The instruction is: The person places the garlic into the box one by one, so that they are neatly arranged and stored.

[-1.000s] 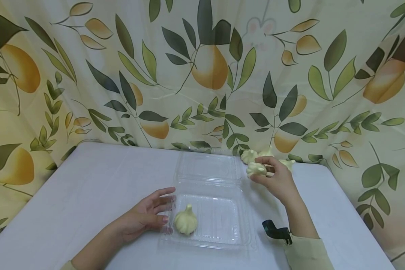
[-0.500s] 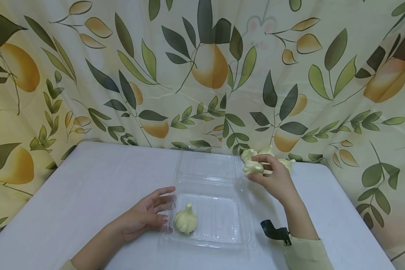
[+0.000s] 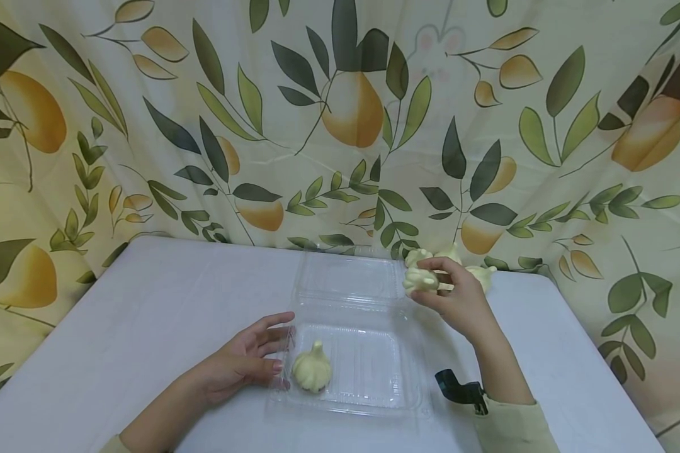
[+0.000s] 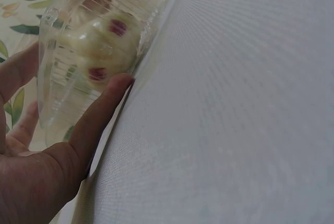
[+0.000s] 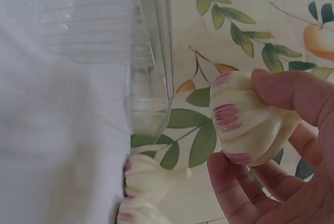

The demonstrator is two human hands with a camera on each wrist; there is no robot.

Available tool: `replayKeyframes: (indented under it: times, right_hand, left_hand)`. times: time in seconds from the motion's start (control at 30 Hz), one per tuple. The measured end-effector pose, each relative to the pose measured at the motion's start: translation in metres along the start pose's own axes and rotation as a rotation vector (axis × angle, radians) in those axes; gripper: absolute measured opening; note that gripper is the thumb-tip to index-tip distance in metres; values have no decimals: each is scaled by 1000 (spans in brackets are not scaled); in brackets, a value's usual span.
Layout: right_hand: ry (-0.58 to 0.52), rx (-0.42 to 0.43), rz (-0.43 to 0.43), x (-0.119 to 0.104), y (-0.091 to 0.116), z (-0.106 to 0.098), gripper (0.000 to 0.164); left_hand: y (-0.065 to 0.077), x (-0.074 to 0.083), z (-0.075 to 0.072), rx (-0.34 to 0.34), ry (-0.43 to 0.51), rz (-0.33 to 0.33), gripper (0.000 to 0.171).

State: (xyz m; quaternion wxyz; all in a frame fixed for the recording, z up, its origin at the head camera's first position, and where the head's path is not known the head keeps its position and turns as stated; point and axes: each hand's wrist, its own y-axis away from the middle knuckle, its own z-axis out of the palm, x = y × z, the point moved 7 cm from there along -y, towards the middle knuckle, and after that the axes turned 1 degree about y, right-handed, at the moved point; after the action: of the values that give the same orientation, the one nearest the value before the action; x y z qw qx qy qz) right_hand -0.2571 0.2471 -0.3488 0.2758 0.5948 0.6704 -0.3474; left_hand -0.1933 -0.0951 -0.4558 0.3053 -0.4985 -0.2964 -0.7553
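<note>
In the head view my right hand (image 3: pixel 459 302) pinches a pale garlic bulb (image 3: pixel 419 280) between thumb and fingers, held off the table near the lid's right edge. The right wrist view shows purple patches on this held bulb (image 5: pixel 245 119). My left hand (image 3: pixel 240 362) rests against the left side of a clear plastic clamshell box (image 3: pixel 368 409), its fingers loosely extended. In the left wrist view the thumb (image 4: pixel 99 117) lies along the box wall. One garlic bulb (image 3: pixel 312 368) sits inside the box at the left, its stem pointing away from me.
The box's lid (image 3: pixel 348 280) lies folded back, away from me. More garlic bulbs (image 3: pixel 480 277) lie at the table's back right edge, partly behind my right hand. A patterned curtain (image 3: pixel 340 176) hangs behind the white table (image 3: pixel 147 314). A black wrist mount (image 3: pixel 459 387) sits at the right sleeve.
My right hand has shifted slightly to the left with the held garlic bulb, toward the lid. The left hand, the box and the bulb inside it stay put.
</note>
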Motion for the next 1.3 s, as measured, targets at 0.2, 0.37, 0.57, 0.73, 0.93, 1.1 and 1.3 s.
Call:
replayKeyframes:
  times: [0.2, 0.37, 0.57, 0.73, 0.93, 1.1, 1.3]
  right_hand:
    - [-27, -5, -28, -3, 1, 3, 50]
    - [-26, -5, -43, -7, 2, 3, 48]
    - [3, -7, -50, -13, 4, 3, 49]
    - [-4, -15, -57, -19, 5, 5, 48]
    - [16, -16, -75, -25, 7, 7, 49]
    - [22, -13, -97, -28, 8, 8, 48]
    - [20, -24, -131, -33, 9, 13, 46]
  left_hand:
    - [0, -2, -1, 3, -11, -13, 88]
    - [-1, -2, -1, 10, -9, -20, 89]
    - [0, -1, -1, 20, -5, -31, 90]
    - [0, 0, 0, 18, -9, -30, 89]
    - [1, 1, 1, 9, -7, -13, 86]
    - [1, 2, 2, 12, -6, -11, 86]
    - [2, 1, 2, 22, -3, -18, 86]
